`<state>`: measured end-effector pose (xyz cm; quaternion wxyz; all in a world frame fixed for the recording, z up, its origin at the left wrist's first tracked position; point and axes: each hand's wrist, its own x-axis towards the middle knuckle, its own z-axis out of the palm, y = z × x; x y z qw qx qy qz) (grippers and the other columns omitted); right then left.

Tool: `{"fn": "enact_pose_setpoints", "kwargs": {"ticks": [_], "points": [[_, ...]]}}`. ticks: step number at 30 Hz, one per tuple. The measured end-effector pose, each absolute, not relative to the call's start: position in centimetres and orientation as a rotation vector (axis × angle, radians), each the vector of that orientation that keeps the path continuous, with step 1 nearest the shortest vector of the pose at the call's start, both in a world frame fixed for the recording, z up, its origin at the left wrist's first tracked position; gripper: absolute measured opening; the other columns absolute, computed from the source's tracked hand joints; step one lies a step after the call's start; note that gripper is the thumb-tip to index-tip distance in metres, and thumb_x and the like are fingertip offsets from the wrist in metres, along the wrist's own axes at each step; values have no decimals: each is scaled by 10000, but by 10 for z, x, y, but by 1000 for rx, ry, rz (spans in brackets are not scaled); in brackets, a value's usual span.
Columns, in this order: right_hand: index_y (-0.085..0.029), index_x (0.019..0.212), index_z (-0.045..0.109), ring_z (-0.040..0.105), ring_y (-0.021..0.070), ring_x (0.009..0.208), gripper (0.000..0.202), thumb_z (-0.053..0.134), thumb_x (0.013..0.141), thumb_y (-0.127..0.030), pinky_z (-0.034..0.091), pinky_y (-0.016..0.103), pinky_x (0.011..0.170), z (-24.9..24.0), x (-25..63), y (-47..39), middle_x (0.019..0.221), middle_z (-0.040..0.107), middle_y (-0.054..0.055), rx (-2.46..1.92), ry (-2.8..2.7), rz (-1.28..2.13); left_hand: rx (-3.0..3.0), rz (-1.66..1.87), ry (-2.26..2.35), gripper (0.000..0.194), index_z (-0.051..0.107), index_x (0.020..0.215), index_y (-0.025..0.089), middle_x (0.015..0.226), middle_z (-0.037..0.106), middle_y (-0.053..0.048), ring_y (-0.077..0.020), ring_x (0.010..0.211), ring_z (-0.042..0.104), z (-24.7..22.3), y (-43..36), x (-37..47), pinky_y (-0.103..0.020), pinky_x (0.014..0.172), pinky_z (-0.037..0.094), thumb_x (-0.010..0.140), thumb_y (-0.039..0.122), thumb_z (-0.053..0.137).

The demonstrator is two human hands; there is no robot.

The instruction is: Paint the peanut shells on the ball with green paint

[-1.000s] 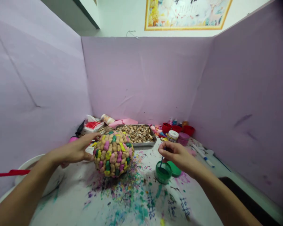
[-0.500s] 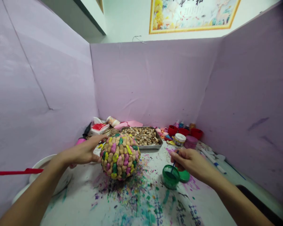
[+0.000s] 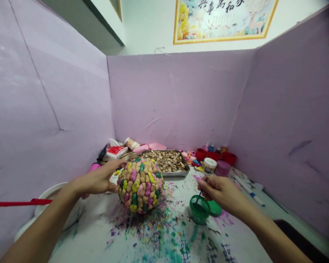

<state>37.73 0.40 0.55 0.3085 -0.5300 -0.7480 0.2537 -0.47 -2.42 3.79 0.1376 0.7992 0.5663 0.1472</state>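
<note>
A round ball covered in peanuts (image 3: 141, 186), some painted pink, yellow and green, rests on the paint-spattered table. My left hand (image 3: 101, 179) lies against its left side with the fingers apart. A thin dark brush (image 3: 199, 196) is pinched in my right hand (image 3: 215, 188), and its tip is down inside an open jar of green paint (image 3: 199, 210). Partly behind that jar lies a green lid (image 3: 215, 208).
A metal tray of peanuts (image 3: 168, 160) is at the back. Red cups (image 3: 229, 158), a white-lidded jar (image 3: 209, 165) and a purple jar (image 3: 223, 168) stand back right. A bowl (image 3: 71, 215) with a red-handled tool (image 3: 23, 202) is left.
The whole view has shifted slightly, with the table lower in the picture. The brush leans a little differently in the green jar. My left hand stays at the ball.
</note>
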Motion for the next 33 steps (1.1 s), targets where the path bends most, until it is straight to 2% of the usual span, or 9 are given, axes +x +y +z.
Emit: {"fn": "enact_pose_setpoints", "kwargs": {"ticks": [9, 16, 23, 27, 33], "points": [[-205, 550, 536, 548, 161, 481, 396, 448, 807, -493, 391, 260, 473, 6, 377, 4, 519, 611, 27, -1410, -1938, 627, 2285, 411, 1646, 816, 335, 1386, 216, 1423, 419, -110, -343, 1273, 411, 39, -25, -3, -460, 1061, 345, 650, 299, 677], [-215, 514, 529, 535, 161, 460, 394, 463, 784, -495, 366, 255, 443, 6, 375, 4, 467, 596, 23, -1469, -1942, 569, 2302, 421, 1634, 795, 354, 1370, 219, 1419, 429, -115, -346, 1267, 421, 41, -25, -1, -468, 1053, 354, 652, 332, 677], [-194, 561, 582, 555, 159, 468, 421, 530, 741, -571, 434, 267, 474, 28, 397, -2, 497, 609, 28, -1396, -1660, 541, 2287, 424, 1627, 802, 345, 1372, 208, 1440, 402, -117, -351, 1291, 391, 44, -27, 2, -466, 1068, 333, 649, 328, 673], [-200, 633, 631, 585, 169, 490, 397, 628, 686, -594, 476, 277, 484, 43, 408, -14, 524, 625, 17, -1247, -1370, 565, 2286, 437, 1615, 776, 372, 1346, 200, 1416, 431, -118, -355, 1272, 412, 46, -29, 7, -460, 1051, 355, 647, 340, 680], [-214, 720, 662, 643, 146, 544, 320, 703, 701, -531, 559, 253, 567, 43, 380, -30, 605, 662, -3, -870, -1137, 752, 2356, 472, 1521, 680, 411, 1292, 228, 1397, 453, -80, -336, 1254, 431, 50, -33, 15, -429, 1035, 378, 678, 343, 678]]}}
